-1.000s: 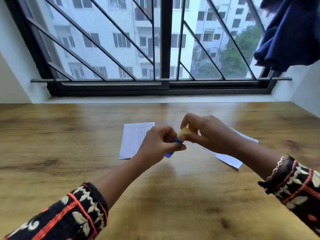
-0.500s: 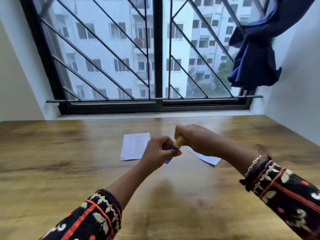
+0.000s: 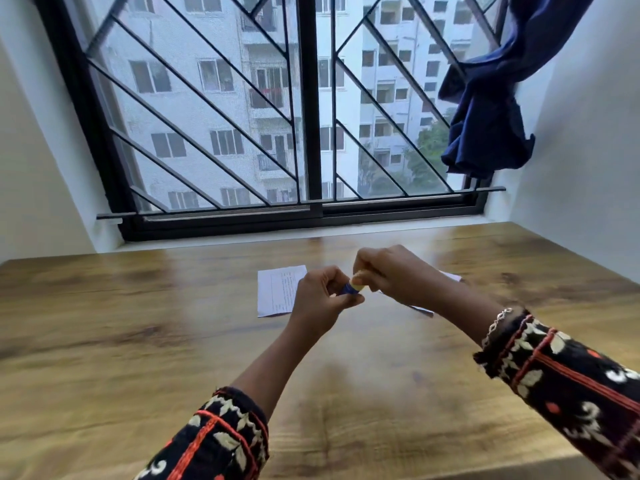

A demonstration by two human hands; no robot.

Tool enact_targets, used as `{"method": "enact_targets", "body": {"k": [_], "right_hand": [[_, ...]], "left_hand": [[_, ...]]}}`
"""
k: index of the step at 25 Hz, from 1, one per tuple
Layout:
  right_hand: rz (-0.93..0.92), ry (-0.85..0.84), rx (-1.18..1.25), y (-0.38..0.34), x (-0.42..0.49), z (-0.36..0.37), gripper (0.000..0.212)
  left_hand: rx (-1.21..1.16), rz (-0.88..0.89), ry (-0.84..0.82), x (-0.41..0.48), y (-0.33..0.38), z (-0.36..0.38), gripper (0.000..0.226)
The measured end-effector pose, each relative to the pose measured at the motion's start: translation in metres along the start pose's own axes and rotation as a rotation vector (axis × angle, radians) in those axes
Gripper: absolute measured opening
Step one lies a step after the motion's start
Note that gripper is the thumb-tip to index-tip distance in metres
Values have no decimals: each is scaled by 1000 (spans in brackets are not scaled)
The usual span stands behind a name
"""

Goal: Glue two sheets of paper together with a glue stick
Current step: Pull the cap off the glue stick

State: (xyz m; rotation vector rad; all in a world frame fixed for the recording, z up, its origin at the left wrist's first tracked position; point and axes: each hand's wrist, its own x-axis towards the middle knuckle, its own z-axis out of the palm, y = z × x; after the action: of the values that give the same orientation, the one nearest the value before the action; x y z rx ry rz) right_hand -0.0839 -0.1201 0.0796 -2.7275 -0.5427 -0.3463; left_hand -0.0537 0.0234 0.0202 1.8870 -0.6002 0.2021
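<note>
A small glue stick with a blue body and a yellow end is held above the wooden table. My left hand grips its blue body. My right hand is closed around the yellow end. One printed white sheet lies flat on the table just left of my hands. A second white sheet lies behind my right hand and forearm, mostly hidden; only its edges show.
A barred window stands along the table's far edge, with white walls at both sides. A dark blue cloth hangs at the window's upper right. My patterned sleeves cross the near part of the table.
The view has tilted up, showing more window, so hands and sheets appear farther off. Both hands have stayed on the glue stick; the grip looks much the same.
</note>
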Motion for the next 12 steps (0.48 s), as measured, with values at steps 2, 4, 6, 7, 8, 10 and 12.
{"method": "enact_targets", "body": {"k": [2,4,6,7,8,10,12], "right_hand": [[-45,-36,-33,-6,-2,-1,11],[-93,-58,-67,-11,-2,-3,12],[-115,-71,-80,-17,-1,-5,17],[-95,-77,-70,-20,-1,-6,21],[-41,-86,-36,-24,0,-7,26],[92,-95,77,-29,4,-9,28],[156,-70,118,-30,8,-9,25]], "left_hand": [[-74,-23,-20,-5,0,-6,14],[-111,-34,-10,-10,3,-11,14],[-113,-36,24,-13,3,-15,16],[-126,-39,47,-13,3,-17,16],[-148,-36,75,-13,4,-18,19],[-136,-12,119,-13,8,-18,30],[-72,15,134,-14,13,-15,41]]}}
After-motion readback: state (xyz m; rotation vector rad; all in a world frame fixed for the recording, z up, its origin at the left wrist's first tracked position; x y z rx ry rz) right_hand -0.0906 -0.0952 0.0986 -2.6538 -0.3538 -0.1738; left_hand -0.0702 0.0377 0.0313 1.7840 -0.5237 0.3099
